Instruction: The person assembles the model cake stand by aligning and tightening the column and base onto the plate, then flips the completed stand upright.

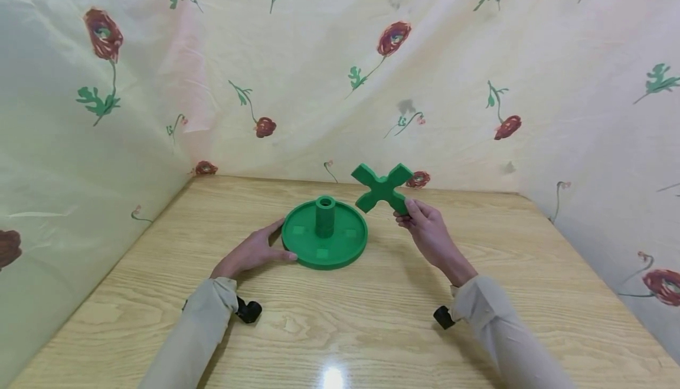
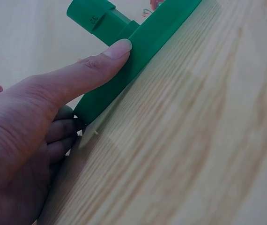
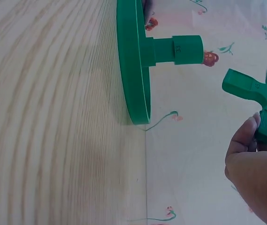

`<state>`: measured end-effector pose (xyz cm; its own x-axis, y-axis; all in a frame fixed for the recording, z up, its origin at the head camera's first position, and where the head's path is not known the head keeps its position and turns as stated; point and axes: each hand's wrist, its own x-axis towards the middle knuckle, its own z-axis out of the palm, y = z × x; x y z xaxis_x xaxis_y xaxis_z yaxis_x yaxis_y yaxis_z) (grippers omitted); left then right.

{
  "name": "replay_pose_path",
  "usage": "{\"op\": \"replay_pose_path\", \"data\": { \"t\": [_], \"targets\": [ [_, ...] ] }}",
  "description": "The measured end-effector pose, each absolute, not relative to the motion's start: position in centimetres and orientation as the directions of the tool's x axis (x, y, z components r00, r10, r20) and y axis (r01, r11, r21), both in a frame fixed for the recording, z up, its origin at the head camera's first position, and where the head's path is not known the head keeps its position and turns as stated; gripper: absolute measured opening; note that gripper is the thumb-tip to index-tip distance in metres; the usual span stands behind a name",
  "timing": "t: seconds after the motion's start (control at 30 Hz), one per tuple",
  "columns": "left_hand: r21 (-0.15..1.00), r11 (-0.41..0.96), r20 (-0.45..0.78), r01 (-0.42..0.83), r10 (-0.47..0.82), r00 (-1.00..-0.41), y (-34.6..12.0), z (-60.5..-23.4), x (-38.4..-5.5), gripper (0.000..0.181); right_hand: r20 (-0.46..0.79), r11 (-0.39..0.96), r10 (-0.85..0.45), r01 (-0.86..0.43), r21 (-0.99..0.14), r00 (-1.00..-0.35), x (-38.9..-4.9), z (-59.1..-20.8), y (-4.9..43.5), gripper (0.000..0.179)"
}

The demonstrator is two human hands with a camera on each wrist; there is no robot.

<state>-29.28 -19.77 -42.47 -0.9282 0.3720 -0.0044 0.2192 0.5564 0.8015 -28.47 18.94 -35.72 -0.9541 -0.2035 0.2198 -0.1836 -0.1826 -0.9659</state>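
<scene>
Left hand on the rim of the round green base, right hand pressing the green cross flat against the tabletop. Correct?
One error: the green cross isn't against the tabletop. The right hand holds it up in the air by one end; the right wrist view shows the gap. Left hand on the rim of the round green base is right.

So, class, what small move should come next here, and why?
Probably the right hand should ease the green cross left, over the hollow post: it holds the cross raised and to the post's right, nothing sits on the post, and the left hand grips the round base.
</scene>
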Motion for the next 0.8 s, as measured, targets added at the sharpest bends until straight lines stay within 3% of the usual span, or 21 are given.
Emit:
{"op": "replay_pose_path", "data": {
  "t": [0.33,0.63,0.8],
  "targets": [
    [0.795,0.556,0.018,0.244,0.38,-0.925,-19.9,-42.5,-29.2,0.108,0.247,-0.229,-0.146,-0.21,-0.951,-0.958,-28.8,-36.2,17.7,0.026],
    [0.786,0.574,-0.002,0.229,0.373,-0.928,-19.8,-42.4,-29.2,0.108,0.29,-0.192,-0.121,-0.265,-0.945,-0.949,-29.1,-36.5,16.4,0.02],
    [0.789,0.567,0.006,0.236,0.377,-0.926,-19.9,-42.5,-29.2,0.107,0.309,-0.192,-0.145,-0.279,-0.941,-0.94,-29.0,-36.5,15.9,0.025]
  ]
}}
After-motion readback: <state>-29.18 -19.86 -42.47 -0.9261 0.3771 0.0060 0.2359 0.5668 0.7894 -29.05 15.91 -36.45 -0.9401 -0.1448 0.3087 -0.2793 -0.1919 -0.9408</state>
